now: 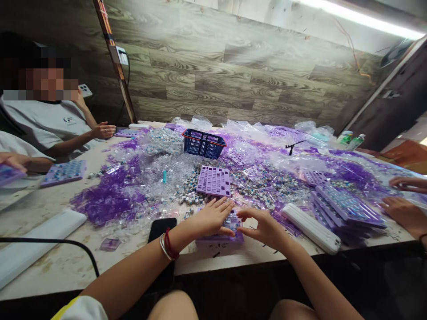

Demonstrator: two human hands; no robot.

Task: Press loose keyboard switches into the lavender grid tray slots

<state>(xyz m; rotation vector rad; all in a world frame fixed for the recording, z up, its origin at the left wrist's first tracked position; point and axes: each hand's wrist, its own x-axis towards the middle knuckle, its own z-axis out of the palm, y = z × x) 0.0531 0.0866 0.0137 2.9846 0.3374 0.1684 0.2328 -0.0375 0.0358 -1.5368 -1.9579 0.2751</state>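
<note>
My left hand [211, 218] lies stretched out over a light purple gridded tray [230, 238] at the table's front edge, fingers extended. It hides much of the tray, and small clear pieces show in the part left uncovered. At the tray's right side is my right hand [264, 226], its thumb and forefinger curved and apart, with nothing visible between them. Just beyond my fingertips, a second purple tray with square openings [213, 180] rests on a heap of small white, grey and blue parts [263, 189].
Purple clear pieces [103, 204] are piled to the left. A dark basket [204, 146] stands behind. A black phone [163, 227] and white bars [312, 227] flank my hands. Stacked purple trays [347, 209] sit right, near another person's hands [405, 213]. People sit left.
</note>
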